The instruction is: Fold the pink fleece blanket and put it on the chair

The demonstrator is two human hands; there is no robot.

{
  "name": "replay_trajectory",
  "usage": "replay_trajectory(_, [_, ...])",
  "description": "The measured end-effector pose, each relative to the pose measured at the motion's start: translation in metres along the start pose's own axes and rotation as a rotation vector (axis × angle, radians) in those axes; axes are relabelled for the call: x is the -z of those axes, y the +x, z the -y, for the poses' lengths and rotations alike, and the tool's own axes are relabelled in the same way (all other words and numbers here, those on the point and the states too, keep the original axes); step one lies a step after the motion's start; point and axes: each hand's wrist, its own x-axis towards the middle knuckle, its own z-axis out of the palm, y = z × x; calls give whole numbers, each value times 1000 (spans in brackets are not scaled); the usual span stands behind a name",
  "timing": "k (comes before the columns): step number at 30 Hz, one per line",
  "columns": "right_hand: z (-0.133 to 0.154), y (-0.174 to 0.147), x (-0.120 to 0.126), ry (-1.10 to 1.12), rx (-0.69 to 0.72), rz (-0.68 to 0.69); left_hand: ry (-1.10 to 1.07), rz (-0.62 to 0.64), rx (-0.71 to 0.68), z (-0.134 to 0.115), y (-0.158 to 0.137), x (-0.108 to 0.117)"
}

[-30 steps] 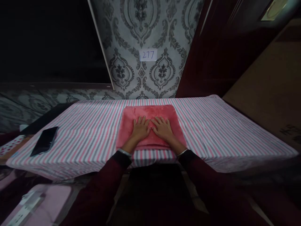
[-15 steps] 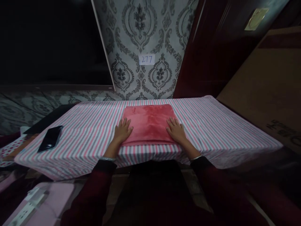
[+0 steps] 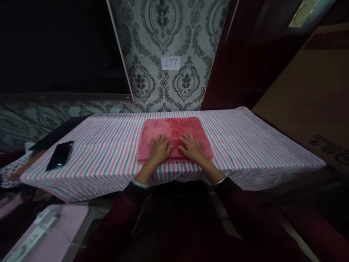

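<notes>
A folded reddish-pink plush cloth (image 3: 177, 127) lies near the centre of the striped-covered desk (image 3: 251, 142). The left hand (image 3: 160, 149) rests palm-down at the cloth's eight o'clock, the right hand (image 3: 193, 150) at its four o'clock, both with fingers slightly spread against the fabric. Measured from the cloth, a phone (image 3: 60, 155) lies near nine o'clock and a card (image 3: 170, 63) marked 277 shows on the wall (image 3: 163, 83) at twelve.

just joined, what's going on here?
A person has the left hand and right hand spread, palms down, on a plush red cloth that looks folded into a flat rectangle. Neither hand grips it. The cloth lies on a striped tablecloth, near the table's front edge. A phone with a dark screen lies off to the person's left, apart from both hands.
</notes>
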Motion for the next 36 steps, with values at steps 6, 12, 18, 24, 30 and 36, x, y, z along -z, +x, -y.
replay_trajectory(6, [11,-12,-19,-89,-15,-14,57,-55,30,-15,-9,-34])
replay_trajectory(12, [13,-15,-27,-108,-26,-40,46,-50,49,-19,-11,-38])
replay_trajectory(18, [13,-15,-25,-95,-9,-57,47,-58,38,-17,-11,-37])
replay_trajectory(24, [-9,-27,-13,-135,-22,-67,105,-63,97,9,-26,-26])
replay_trajectory(30, [-49,-57,-19,-95,-93,-163,88,-133,146,55,-63,-26])
replay_trajectory(36, [-78,-77,-33,12,30,-174,-76,-154,33,88,-78,-38])
